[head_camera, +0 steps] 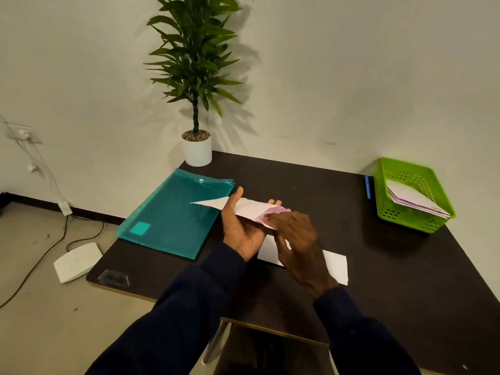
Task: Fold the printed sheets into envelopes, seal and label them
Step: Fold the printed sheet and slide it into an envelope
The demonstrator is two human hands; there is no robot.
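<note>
A folded white sheet with a pink-printed end (251, 208) is held above the dark table (405, 266). My left hand (240, 228) grips it from below, thumb up on the far side, and its pointed white tip sticks out to the left over the teal folder. My right hand (297, 244) pinches the pink end from the near side, though it is blurred. A second white folded sheet (335, 265) lies flat on the table beneath my right hand, partly hidden by it.
A teal plastic snap folder (173, 215) lies at the table's left. A green basket (414, 193) with several folded papers sits at the right, a blue pen (367, 186) beside it. A potted plant (197, 150) stands at the back corner. A white device (77, 262) lies on the floor.
</note>
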